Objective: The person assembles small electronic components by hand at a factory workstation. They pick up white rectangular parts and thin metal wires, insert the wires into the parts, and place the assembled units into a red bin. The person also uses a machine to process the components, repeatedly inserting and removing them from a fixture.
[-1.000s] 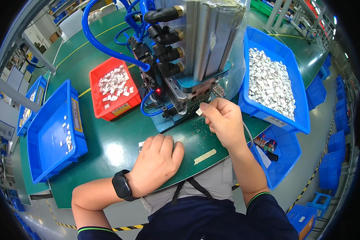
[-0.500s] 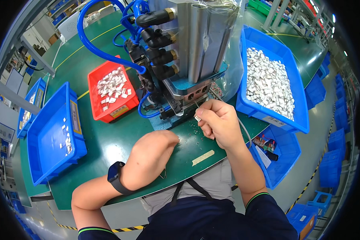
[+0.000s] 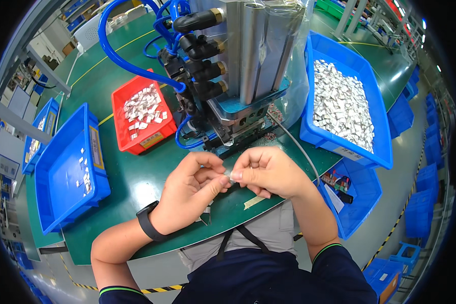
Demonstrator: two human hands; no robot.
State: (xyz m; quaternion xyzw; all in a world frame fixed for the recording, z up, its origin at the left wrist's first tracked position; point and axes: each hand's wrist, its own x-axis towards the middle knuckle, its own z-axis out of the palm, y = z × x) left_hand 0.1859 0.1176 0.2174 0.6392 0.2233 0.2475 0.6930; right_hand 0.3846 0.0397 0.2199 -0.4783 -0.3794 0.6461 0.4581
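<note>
Left hand [image 3: 190, 190] and right hand [image 3: 268, 171]: fingertips pressed together, both pinching one small metal piece [image 3: 230, 176] just in front of the machine [image 3: 238, 81], above the green tabletop [image 3: 152, 177]. Strip of tape [image 3: 254, 202]: on the tabletop under the right hand. Red bin [image 3: 142, 117], left of the machine: scattered pale pieces. Blue tray [image 3: 68, 167], further left: a few pieces, mostly bare floor. Large blue bin [image 3: 347, 106], right of the machine: heaped silvery pieces. Blue hoses [image 3: 121, 55]: looping from the machine's left side.
</note>
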